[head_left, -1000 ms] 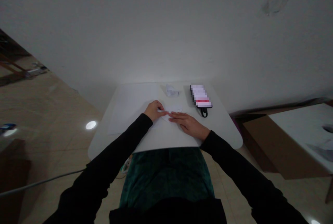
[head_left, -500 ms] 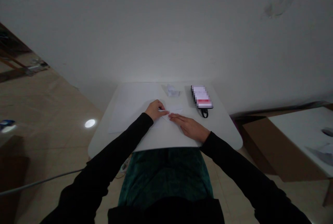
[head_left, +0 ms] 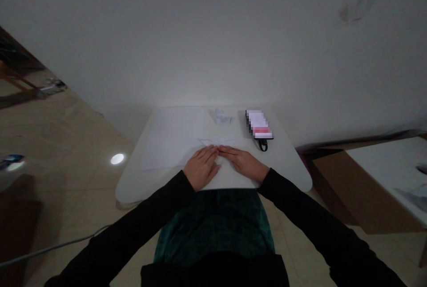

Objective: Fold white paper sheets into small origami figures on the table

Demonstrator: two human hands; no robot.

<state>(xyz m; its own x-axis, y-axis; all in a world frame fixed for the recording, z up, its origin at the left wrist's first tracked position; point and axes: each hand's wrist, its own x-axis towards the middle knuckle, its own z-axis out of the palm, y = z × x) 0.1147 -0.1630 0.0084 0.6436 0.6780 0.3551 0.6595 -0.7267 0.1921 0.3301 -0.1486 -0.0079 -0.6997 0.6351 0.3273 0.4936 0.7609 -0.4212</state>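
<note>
Folded white paper [head_left: 216, 141], light and limp, best taken by its free edges, mid-frame on the counter [head_left: 276, 162], left-hand grip [head_left: 202, 168] and right-hand grip [head_left: 242, 164] flat, unclamped, fingertips meeting at it

One white table [head_left: 287, 165] bears three pieces of paper, a flat sheet [head_left: 167, 140] at left, a folded piece [head_left: 216, 141] in the middle and a crumpled scrap [head_left: 222, 117] at far, plus one pixelated object [head_left: 259, 125] at far right, with two hands, the left hand [head_left: 202, 168] and the right hand [head_left: 243, 163], near.
</note>
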